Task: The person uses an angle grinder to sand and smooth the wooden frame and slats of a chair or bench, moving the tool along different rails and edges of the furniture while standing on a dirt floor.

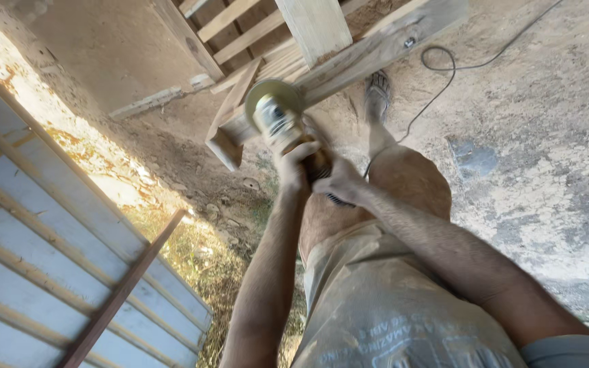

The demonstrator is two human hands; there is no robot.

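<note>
Two hands (318, 174) on one grinder (277, 119)

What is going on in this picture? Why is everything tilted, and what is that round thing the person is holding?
There is just one picture, taken by a camera worn on the person's head, looking down. That is why it looks tilted and you see arms but no face. The left hand and the right hand both grip a power grinder, a tool with a spinning round disc. The disc sits against the end of a wooden frame made of planks. A black cord trails from the tool across the dusty ground. Below, you see the person's shorts, bare knee and one foot. On the left lies a pale slatted panel.
</note>
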